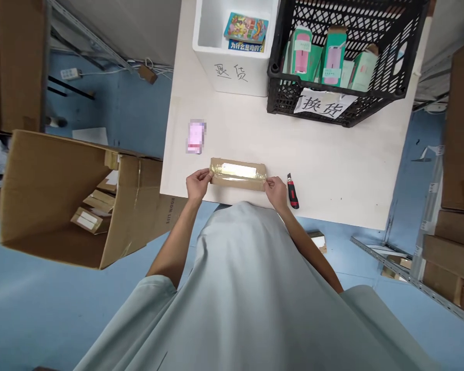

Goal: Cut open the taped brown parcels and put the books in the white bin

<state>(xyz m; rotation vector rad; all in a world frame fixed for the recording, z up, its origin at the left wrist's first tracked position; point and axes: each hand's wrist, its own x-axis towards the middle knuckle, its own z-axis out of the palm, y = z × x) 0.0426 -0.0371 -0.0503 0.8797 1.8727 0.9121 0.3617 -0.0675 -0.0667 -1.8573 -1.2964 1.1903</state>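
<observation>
A long, narrow cardboard box (237, 181) lies at the front edge of the white table, with clear tape and a white label across its top. My left hand (198, 184) pinches its left end between thumb and fingers. At the opposite end, my right hand (275, 190) grips the corner in the same way. Just right of that hand rests a black and red utility knife (292, 191), its blade end pointing away from me. A blurred pink item (195, 136) lies beyond my left hand.
At the table's back stand a white bin (239, 72) with colourful booklets (246, 28) and a black crate (336, 87) of green boxes (334, 55). A large open carton (131, 206) with several parcels stands left of the table. Stacked cartons (450, 255) are at far right.
</observation>
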